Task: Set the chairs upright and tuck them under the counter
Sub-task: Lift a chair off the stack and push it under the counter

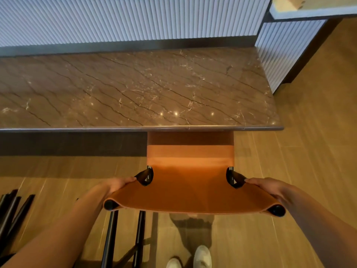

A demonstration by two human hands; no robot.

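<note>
Gripping both sides of the upright orange leather sling chair (190, 190), left hand (117, 184) and right hand (268, 187) steer its seat beneath the brown marble desk (135, 89) ahead.

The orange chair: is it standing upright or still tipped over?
Upright: the orange chair has a level seat, its front under the counter.
</note>
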